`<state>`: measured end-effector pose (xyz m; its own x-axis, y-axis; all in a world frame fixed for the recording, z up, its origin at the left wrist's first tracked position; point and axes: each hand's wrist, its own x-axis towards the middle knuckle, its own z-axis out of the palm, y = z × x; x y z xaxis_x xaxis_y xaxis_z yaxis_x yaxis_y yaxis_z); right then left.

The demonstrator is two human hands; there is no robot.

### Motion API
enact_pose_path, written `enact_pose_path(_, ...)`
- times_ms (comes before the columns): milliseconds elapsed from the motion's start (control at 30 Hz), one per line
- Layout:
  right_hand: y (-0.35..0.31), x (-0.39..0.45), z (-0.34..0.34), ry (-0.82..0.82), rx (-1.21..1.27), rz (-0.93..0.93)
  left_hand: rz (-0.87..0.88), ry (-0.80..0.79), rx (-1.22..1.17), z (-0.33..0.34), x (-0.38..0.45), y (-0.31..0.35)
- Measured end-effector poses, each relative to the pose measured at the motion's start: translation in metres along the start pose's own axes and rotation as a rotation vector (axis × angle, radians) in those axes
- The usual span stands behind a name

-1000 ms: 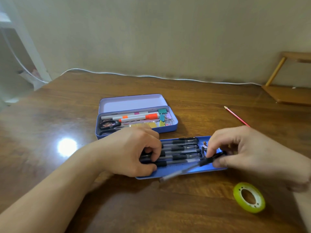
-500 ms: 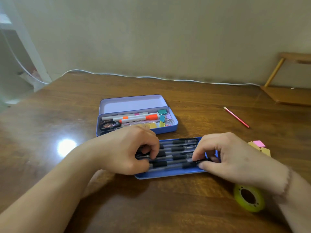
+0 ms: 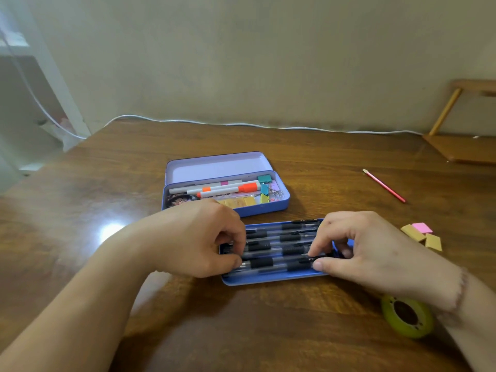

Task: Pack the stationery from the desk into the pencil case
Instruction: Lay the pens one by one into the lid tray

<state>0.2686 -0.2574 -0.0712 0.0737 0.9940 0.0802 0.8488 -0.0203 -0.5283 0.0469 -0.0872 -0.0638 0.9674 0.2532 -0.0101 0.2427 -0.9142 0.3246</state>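
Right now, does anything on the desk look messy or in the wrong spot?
Nothing is spilled or broken. A few things just aren't packed yet: the red pencil lies alone on the desk, the little sticky-note pads sit loose at the right, and the green tape roll waits near the right wrist.

The brown wooden bench (image 3: 322,331) carries an open blue pencil case (image 3: 268,208), a shallow blue tray (image 3: 268,280) of pens nearer the person, a red pencil (image 3: 384,186) to the right, three small sticky-note pads (image 3: 422,234), a green tape roll (image 3: 408,316), and a white cable (image 3: 268,126) along its far edge.
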Motion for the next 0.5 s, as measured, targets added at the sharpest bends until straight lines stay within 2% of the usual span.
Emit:
enact_pose_path(267,-0.0004,-0.0020,-0.0006,-0.015,-0.088,0.039,0.061,-0.013,-0.016,0.0023,0.0012,0.0002)
enact_pose_path(500,-0.0032,-0.0038,-0.0022,-0.011,-0.176,0.066,0.042,-0.033,-0.029,0.0031,0.0015,0.0002)
